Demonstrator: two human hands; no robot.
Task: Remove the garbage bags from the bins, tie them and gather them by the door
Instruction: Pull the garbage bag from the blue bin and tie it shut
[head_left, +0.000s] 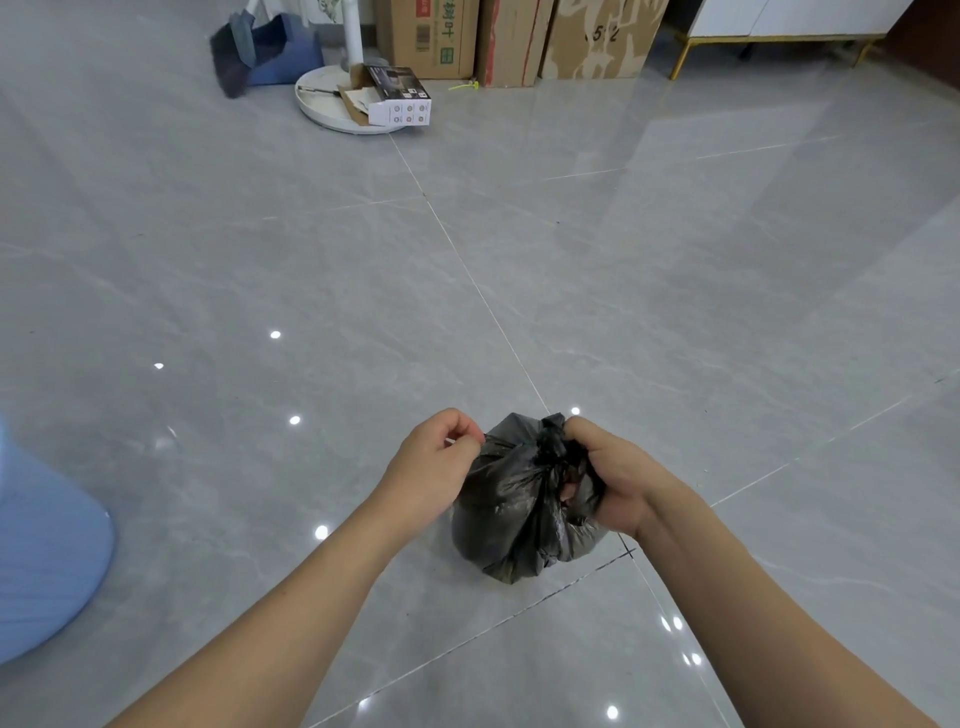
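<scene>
Here, garbage bag (511, 512) upright, neck up (both hands gripping).

The garbage bag (519, 499) is glossy black, greying where the plastic stretches thin. The floor (571, 260) is pale grey tile with faint white marbled veins, thin light grout lines and bright white light spots. At its left edge a bin (47, 551) is light blue with fine ribbing. Along the far edge stand brown cardboard boxes (431, 36), one with green and red print; a small box (395, 96) is white and black; a round stand base (332, 98) is white; a dustpan (280, 52) is dark blue. The cabinet (779, 15) is white with gold legs.
</scene>
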